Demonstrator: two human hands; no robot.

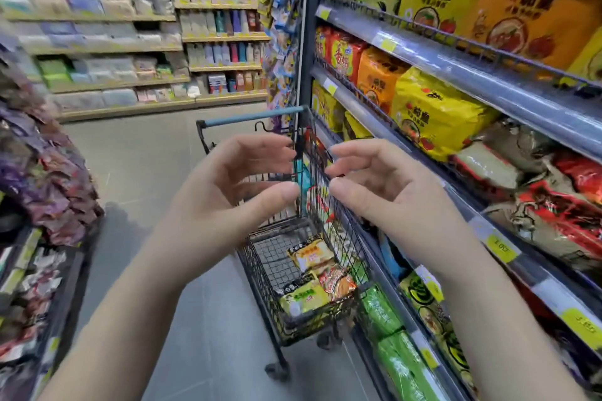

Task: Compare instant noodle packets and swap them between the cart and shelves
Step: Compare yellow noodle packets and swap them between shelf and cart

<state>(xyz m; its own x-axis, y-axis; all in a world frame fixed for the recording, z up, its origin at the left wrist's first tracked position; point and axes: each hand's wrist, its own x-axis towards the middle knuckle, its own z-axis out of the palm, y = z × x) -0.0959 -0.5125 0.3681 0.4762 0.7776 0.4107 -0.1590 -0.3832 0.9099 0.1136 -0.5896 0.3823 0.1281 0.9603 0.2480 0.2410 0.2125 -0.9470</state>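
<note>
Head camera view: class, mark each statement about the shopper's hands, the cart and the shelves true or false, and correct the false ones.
1. The left hand and the right hand hold nothing. True.
2. The cart is empty. False: noodle packets lie in its basket.
3. The cart's handle is blue. True.
4. The noodle shelves stand on the person's left. False: they are on the right, beside the cart.

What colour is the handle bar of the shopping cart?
The handle bar is light blue, seen best in the head view.
</note>
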